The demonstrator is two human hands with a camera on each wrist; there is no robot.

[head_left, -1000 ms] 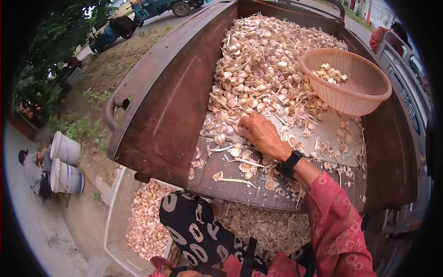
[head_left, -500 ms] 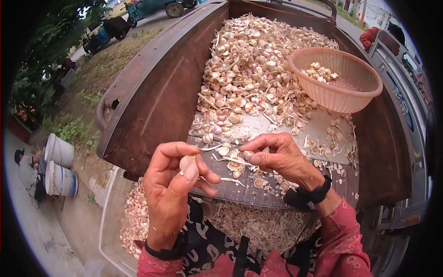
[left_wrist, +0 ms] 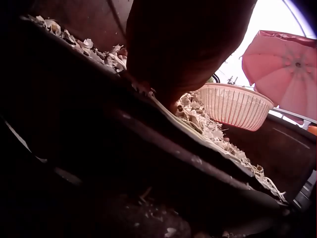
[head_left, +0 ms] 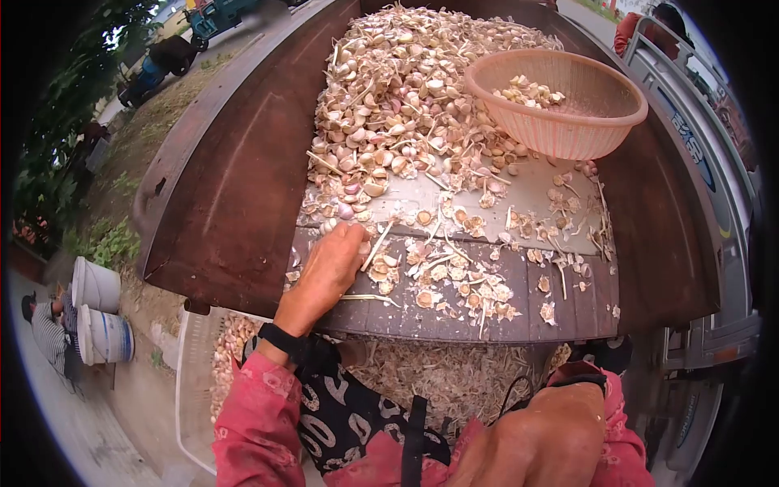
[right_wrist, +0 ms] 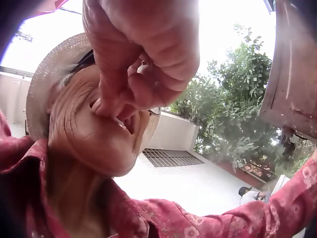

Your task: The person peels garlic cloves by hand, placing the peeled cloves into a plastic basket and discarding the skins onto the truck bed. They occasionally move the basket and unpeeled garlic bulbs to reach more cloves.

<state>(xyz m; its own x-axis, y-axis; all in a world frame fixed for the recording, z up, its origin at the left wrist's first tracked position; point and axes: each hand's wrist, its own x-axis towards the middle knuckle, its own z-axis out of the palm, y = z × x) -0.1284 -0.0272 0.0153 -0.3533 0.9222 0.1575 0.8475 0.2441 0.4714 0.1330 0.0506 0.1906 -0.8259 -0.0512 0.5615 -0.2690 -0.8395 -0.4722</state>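
A big heap of garlic bulbs and husks [head_left: 406, 105] fills a rusty truck bed [head_left: 235, 203]. My left hand [head_left: 347, 241] reaches onto the bed's near edge, back up, its fingers stretched forward and touching loose garlic pieces and a dry stem. In the left wrist view that hand [left_wrist: 183, 44] is a dark shape above the bed's edge. My right hand [head_left: 544, 438] is drawn back close under the head camera. In the right wrist view the right hand [right_wrist: 143, 54] has its fingers curled at the person's face, and nothing shows between them.
A pink plastic basket [head_left: 568, 134] with a few peeled cloves [head_left: 527, 93] stands at the bed's far right, also seen as the basket [left_wrist: 233, 106]. A white crate [head_left: 195, 373] of cloves sits below the tailgate. Two buckets [head_left: 97, 312] and a seated person [head_left: 45, 329] are on the ground to the left.
Both hands were held together over the bed's edge, each with a garlic piece. The left has since reached forward onto the garlic; the right has pulled back up to the face.
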